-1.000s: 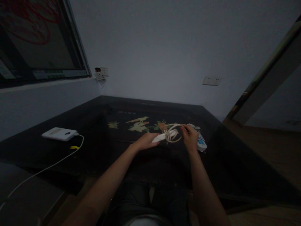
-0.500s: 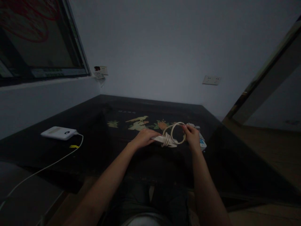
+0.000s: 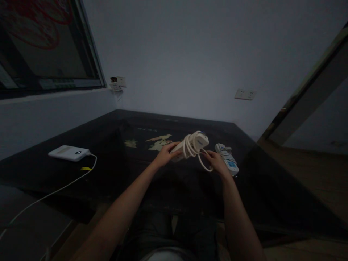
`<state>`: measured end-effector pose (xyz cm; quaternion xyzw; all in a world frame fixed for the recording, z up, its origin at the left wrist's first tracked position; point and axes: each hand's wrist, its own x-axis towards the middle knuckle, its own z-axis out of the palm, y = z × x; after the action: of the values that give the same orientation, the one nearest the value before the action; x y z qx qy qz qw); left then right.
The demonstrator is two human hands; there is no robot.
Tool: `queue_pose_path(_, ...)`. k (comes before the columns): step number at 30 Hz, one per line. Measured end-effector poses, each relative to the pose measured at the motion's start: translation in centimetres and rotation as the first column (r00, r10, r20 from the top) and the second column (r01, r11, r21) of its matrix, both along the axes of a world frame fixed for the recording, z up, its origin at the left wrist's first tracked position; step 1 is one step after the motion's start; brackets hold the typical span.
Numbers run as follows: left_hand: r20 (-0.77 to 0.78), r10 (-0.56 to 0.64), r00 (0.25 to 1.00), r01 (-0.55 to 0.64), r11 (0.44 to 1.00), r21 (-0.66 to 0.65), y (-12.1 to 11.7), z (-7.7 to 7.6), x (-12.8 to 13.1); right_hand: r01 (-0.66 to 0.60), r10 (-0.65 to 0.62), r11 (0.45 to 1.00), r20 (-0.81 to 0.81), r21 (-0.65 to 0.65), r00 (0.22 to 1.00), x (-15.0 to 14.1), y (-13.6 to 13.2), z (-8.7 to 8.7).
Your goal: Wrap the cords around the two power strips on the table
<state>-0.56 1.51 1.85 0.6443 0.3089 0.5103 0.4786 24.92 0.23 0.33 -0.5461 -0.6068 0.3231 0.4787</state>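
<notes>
My left hand (image 3: 166, 154) is closed round the near left end of a white power strip (image 3: 200, 140), tilted up over the table. Several turns of its cream cord (image 3: 189, 145) wrap the strip's body. A loose loop of that cord hangs off the right side, and my right hand (image 3: 215, 161) pinches it between thumb and fingers. Just beyond my right hand lies a second power strip (image 3: 231, 165) with blue socket faces, its own grey-white cord wound about its middle.
A white power bank (image 3: 68, 153) with a cable (image 3: 62, 189) running off the near left edge lies on the dark table (image 3: 130, 181). Close by is a yellow scrap (image 3: 86, 169). Wall sockets (image 3: 245, 94) sit behind the table, and a window (image 3: 49, 47) is at left.
The held power strip has been turned and raised, its far end now facing up. My right hand has come lower with the cord loop, uncovering more of the second strip.
</notes>
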Motion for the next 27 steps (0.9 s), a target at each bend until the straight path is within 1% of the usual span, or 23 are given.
queue_pose_path(2, 0.061, 0.114, 0.992, -0.112, 0.993, -0.035, 0.6, -0.1, -0.3, -0.111, 0.113, 0.993, 0.032, -0.049, 0.993, -0.5, -0.4, 0.3)
queue_pose_path(3, 0.067, 0.167, 0.984, -0.164, 0.985, -0.043, 0.8, -0.2, -0.4, -0.175, 0.179, 0.981, 0.048, -0.084, 0.983, -0.7, -0.6, 0.5)
queue_pose_path(5, 0.009, 0.254, 0.967, -0.254, 0.967, -0.012, 1.2, -0.4, -0.7, -0.303, 0.315, 0.94, 0.063, -0.157, 0.947, -0.9, -1.1, 0.9)
queue_pose_path(7, -0.122, 0.339, 0.933, -0.333, 0.94, 0.068, 1.4, -0.6, -0.9, -0.397, 0.411, 0.896, 0.032, -0.201, 0.911, -1.0, -1.7, 1.3)
queue_pose_path(9, -0.254, 0.404, 0.879, -0.373, 0.914, 0.162, 1.4, -0.9, -1.1, -0.456, 0.461, 0.86, -0.032, -0.228, 0.887, -0.8, -2.3, 1.7)
queue_pose_path(11, -0.346, 0.423, 0.838, -0.35, 0.902, 0.253, 1.5, -1.2, -1.1, -0.49, 0.478, 0.841, -0.111, -0.23, 0.872, -0.6, -2.7, 2.0)
queue_pose_path(12, -0.379, 0.417, 0.826, -0.32, 0.901, 0.294, 1.6, -1.4, -1.2, -0.496, 0.473, 0.842, -0.153, -0.21, 0.868, -0.4, -2.8, 2.1)
queue_pose_path(14, -0.429, 0.408, 0.806, -0.26, 0.895, 0.364, 1.7, -1.8, -1.3, -0.473, 0.437, 0.873, -0.24, -0.118, 0.867, -0.2, -2.9, 2.2)
queue_pose_path(17, -0.489, 0.398, 0.776, -0.185, 0.885, 0.427, 1.8, -2.2, -1.5, -0.35, 0.351, 0.934, -0.352, 0.069, 0.868, 0.0, -2.7, 2.3)
queue_pose_path(20, -0.531, 0.342, 0.775, -0.079, 0.886, 0.457, 1.6, -2.1, -1.8, -0.218, 0.29, 0.954, -0.436, 0.208, 0.852, 0.1, -2.4, 2.4)
queue_pose_path(22, -0.552, 0.28, 0.786, 0.008, 0.887, 0.461, 1.4, -2.0, -1.8, -0.135, 0.247, 0.959, -0.496, 0.251, 0.832, 0.1, -2.1, 2.5)
queue_pose_path(24, -0.566, 0.202, 0.799, 0.092, 0.89, 0.447, 1.1, -1.7, -1.6, -0.064, 0.2, 0.964, -0.545, 0.258, 0.814, 0.3, -1.7, 2.4)
queue_pose_path(25, -0.566, 0.155, 0.809, 0.128, 0.895, 0.428, 1.0, -1.6, -1.5, -0.033, 0.173, 0.967, -0.56, 0.251, 0.81, 0.5, -1.4, 2.2)
queue_pose_path(27, -0.547, 0.053, 0.836, 0.19, 0.906, 0.378, 0.6, -1.3, -1.2, 0.019, 0.102, 0.978, -0.552, 0.209, 0.827, 1.0, -0.7, 1.8)
